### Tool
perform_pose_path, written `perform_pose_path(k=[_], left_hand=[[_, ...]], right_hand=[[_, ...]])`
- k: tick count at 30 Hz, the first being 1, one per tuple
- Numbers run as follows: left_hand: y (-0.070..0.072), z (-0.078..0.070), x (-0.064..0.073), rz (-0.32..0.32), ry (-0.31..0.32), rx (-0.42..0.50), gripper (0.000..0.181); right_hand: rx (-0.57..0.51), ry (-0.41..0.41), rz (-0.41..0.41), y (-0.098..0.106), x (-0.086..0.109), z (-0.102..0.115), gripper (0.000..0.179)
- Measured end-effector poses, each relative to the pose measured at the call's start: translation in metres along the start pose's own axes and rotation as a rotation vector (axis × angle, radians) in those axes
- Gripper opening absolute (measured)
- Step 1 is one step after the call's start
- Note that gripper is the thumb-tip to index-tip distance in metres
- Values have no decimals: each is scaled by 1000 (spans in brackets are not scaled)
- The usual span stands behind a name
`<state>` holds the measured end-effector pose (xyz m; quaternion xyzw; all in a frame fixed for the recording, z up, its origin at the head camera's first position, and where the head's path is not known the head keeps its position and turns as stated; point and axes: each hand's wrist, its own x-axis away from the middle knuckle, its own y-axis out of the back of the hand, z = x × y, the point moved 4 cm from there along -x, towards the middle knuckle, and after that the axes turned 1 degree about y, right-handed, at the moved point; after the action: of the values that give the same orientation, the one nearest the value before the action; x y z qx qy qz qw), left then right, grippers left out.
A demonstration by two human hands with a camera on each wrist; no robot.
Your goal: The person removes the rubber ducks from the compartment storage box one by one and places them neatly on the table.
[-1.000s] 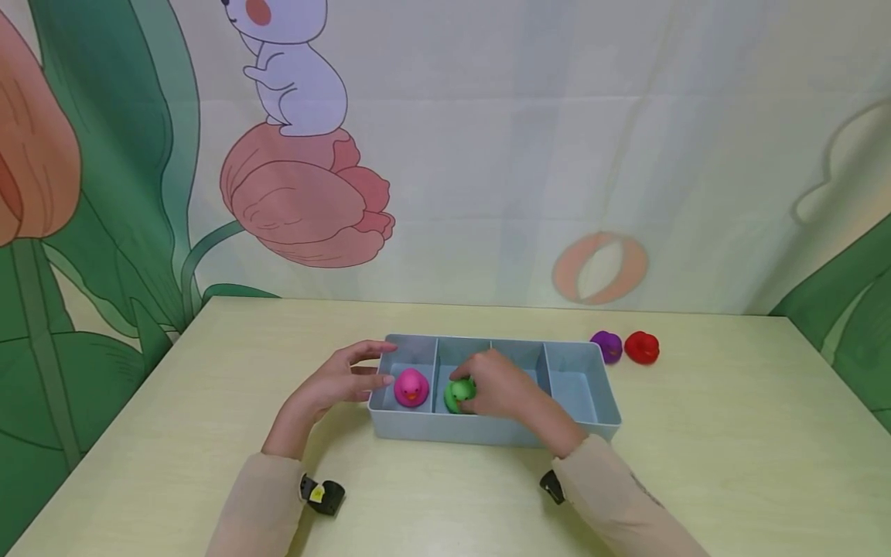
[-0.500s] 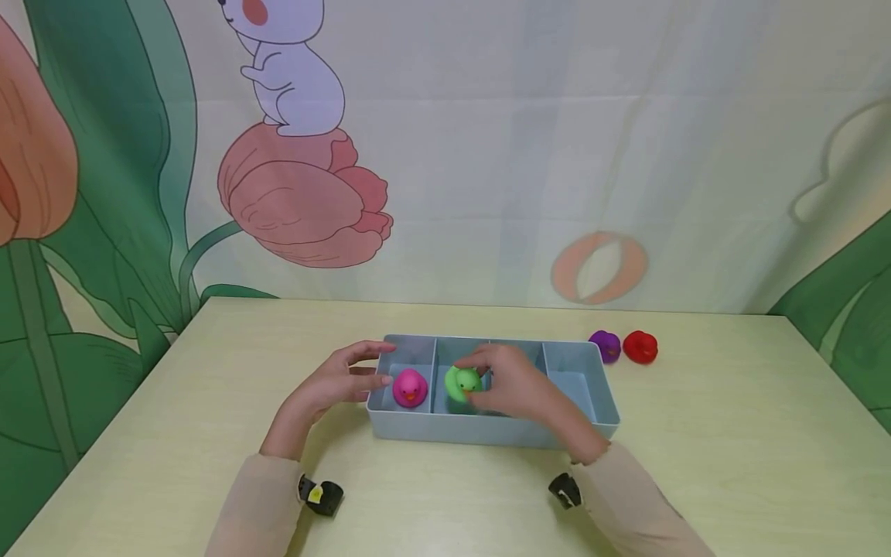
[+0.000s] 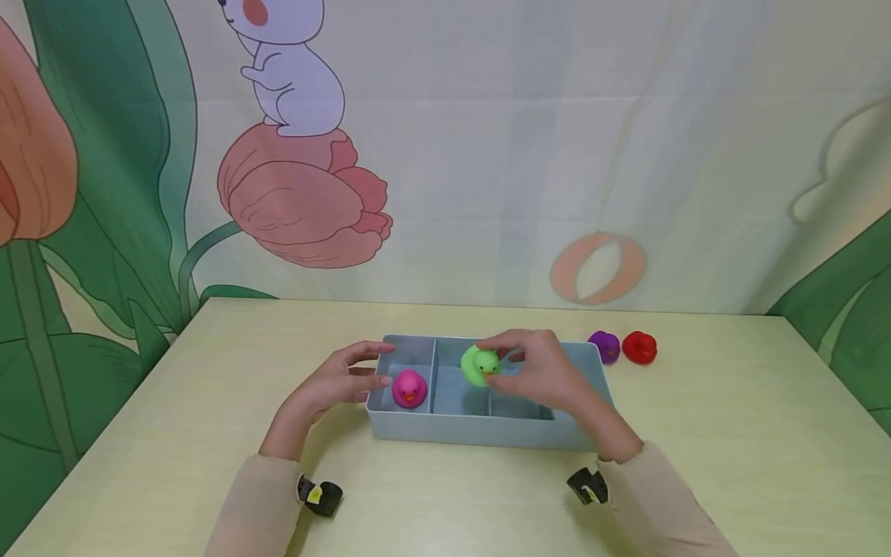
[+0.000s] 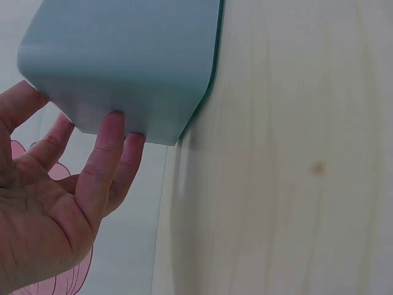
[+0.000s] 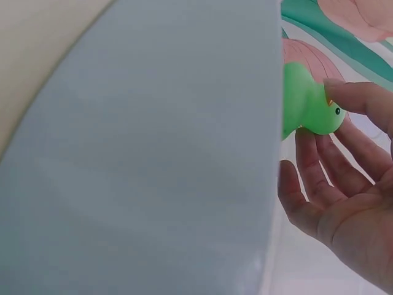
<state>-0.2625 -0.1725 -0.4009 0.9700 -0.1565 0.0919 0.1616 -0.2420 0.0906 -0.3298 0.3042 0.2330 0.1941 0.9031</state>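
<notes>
A light blue divided box point(image 3: 452, 428) lies lengthwise on the table. My right hand point(image 3: 539, 371) pinches a green rubber duck point(image 3: 479, 366) between thumb and fingers, raised over the box's middle compartments. In the right wrist view the green duck point(image 5: 310, 101) shows past the box's wall point(image 5: 141, 153), fingertips at its head. My left hand point(image 3: 341, 377) touches the box's left end, fingers spread; in the left wrist view its fingertips point(image 4: 110, 126) rest on the end wall. A pink rubber duck point(image 3: 409, 388) sits in the leftmost compartment.
Behind the box's right end, a purple rubber duck point(image 3: 605, 347) and a red rubber duck point(image 3: 640, 348) stand side by side on the pale wooden table point(image 3: 731, 433). A printed curtain point(image 3: 459, 170) hangs along the table's back edge.
My right hand has lifted the green duck from the second compartment from the left and carried it up and to the right. My left hand has stayed at the box's left end.
</notes>
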Motion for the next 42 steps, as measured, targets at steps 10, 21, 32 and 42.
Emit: perform_pose_path(k=[10, 21, 32, 42], left_hand=[[0, 0, 0, -1, 1, -4, 50], [1, -1, 1, 5, 3, -6, 52], [1, -2, 1, 1, 10, -14, 53], [1, -1, 1, 3, 5, -14, 53]], right_hand=[[34, -64, -36, 26, 10, -6, 38], [74, -98, -78, 53, 21, -19, 40], [115, -133, -123, 79, 33, -36, 40], [73, -223, -147, 102, 47, -59, 42]])
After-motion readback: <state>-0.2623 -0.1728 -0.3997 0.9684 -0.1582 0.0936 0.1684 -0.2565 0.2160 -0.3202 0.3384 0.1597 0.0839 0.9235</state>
